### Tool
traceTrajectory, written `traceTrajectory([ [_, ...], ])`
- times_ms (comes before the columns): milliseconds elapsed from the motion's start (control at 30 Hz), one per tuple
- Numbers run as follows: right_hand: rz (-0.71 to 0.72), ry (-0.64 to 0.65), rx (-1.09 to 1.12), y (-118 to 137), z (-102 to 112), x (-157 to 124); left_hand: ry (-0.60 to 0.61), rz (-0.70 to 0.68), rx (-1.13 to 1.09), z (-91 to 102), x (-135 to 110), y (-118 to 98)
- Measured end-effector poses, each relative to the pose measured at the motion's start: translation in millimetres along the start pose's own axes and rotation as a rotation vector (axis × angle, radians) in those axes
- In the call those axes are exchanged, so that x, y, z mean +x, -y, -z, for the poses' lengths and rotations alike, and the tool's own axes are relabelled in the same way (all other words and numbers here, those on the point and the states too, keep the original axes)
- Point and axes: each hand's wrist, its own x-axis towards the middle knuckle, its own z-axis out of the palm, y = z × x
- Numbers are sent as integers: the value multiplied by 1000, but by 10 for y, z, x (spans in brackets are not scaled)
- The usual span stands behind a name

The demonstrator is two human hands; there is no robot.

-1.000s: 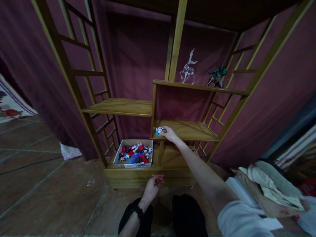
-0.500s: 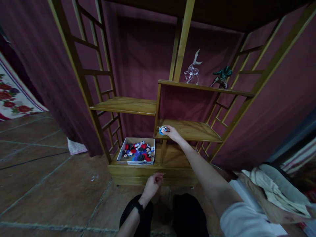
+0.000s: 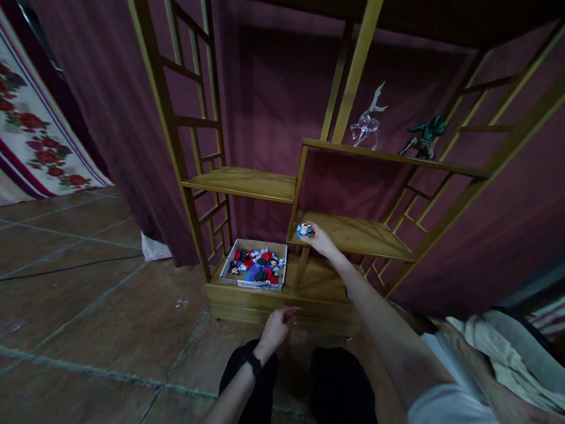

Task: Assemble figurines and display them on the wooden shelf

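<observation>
A small toy figurine [image 3: 303, 230] with blue, white and black parts is pinched in the fingers of my right hand [image 3: 321, 241]. It is at the left front end of the lower right shelf [image 3: 353, 232]; whether its base touches the wood I cannot tell. My left hand [image 3: 276, 328], with a dark band on the wrist, hangs in front of the cabinet base above my knees. Its fingers are loosely bent and apart, with nothing visible in them. To the left, an open cardboard box [image 3: 232, 277] holds many similar figurines [image 3: 259, 265] in red, black, blue and purple.
The wooden shelf unit [image 3: 170, 138] has a left shelf [image 3: 242, 181] above the box. A clear glass deer [image 3: 367, 125] and a dark green figure [image 3: 426, 140] stand on the upper right shelf. Piled cloth [image 3: 498, 347] lies at right. A cable [image 3: 75, 268] crosses the tiled floor.
The view has shifted, so the shelf unit appears farther right. My right hand still holds the figurine at the same shelf end. My left hand stays in front of the base.
</observation>
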Motion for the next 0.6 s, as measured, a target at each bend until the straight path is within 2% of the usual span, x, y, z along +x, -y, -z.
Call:
traceTrajectory([
  [133, 28, -26, -23, 100, 41, -32, -13, -25, 69, 91, -37, -54],
  [200, 63, -117, -24, 194, 46, -143, -27, -50, 66, 172, -53, -65],
  [233, 83, -208, -18, 245, 32, -246, -50, -57, 52, 227, -57, -58],
  [300, 118, -423, -8, 323, -59, -553, -157, -54, -7, 372, -51, -14],
  [367, 110, -504, -10, 335, -254, -952, -339, -15, -117, 563, -13, 48],
  [433, 80, -432, 1, 270, -546, -1339, -545, 73, -291, 785, 74, 94],
  [500, 24, -318, 23, 154, -882, -1609, -729, 170, -530, 1007, 228, 102],
  [600, -49, -186, 52, -23, -1326, -1688, -910, 197, -844, 1276, 576, 62],
])
